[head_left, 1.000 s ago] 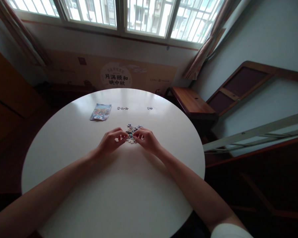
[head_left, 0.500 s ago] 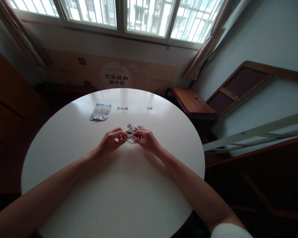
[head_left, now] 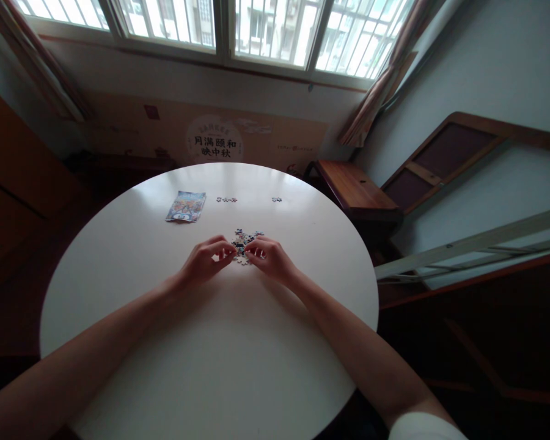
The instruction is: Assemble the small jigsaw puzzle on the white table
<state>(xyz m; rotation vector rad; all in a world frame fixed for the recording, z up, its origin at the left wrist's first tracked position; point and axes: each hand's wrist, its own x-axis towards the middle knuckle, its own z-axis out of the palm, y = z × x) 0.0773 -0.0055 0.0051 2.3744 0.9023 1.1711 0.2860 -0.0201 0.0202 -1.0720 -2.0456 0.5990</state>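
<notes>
A small pile of jigsaw puzzle pieces (head_left: 242, 234) lies near the middle of the round white table (head_left: 220, 360). From the left, my left hand (head_left: 207, 256) reaches the pile, thumb and forefinger pinched on a puzzle piece at its edge. My right hand (head_left: 271, 259) comes in from the other side, its fingertips also closed on a puzzle piece, just apart from the left fingertips. The pieces in both pinches are tiny and mostly covered by the fingers. Loose pieces show behind and below the fingertips.
Toward the far edge lie a colourful printed packet (head_left: 186, 206), a short row of puzzle pieces (head_left: 227, 200) and another small group of pieces (head_left: 276, 200). Beyond the table on the right stands a wooden chair (head_left: 355, 186). Barred windows line the far wall.
</notes>
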